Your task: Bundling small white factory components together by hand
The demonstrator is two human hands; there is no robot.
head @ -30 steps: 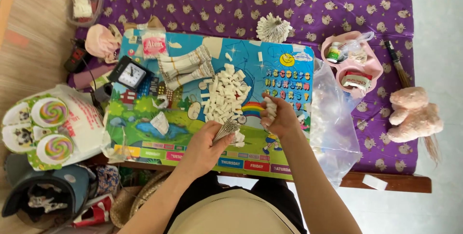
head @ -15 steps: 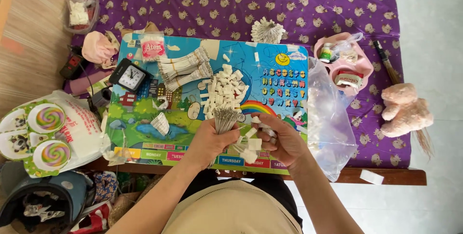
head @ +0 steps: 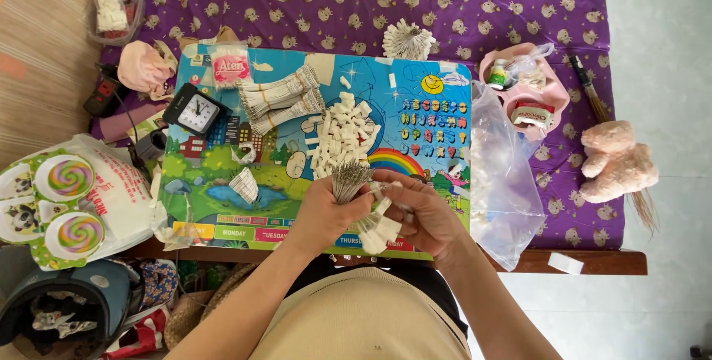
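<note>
Gripping a fanned bundle of thin pins [head: 348, 180] in our left hand [head: 326, 212], we are pinching small white tags [head: 380, 228] with our right hand [head: 423, 215], keeping both close together.

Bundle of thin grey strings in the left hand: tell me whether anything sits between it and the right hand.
Nothing visible stands between them. The left hand grips the bundle of thin grey strings, and the right hand, holding small white paper tags, is right against it above the colourful picture board.

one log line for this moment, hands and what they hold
left hand: grips bundle of thin strips | right hand: holds small white tags | under: colourful board
</note>
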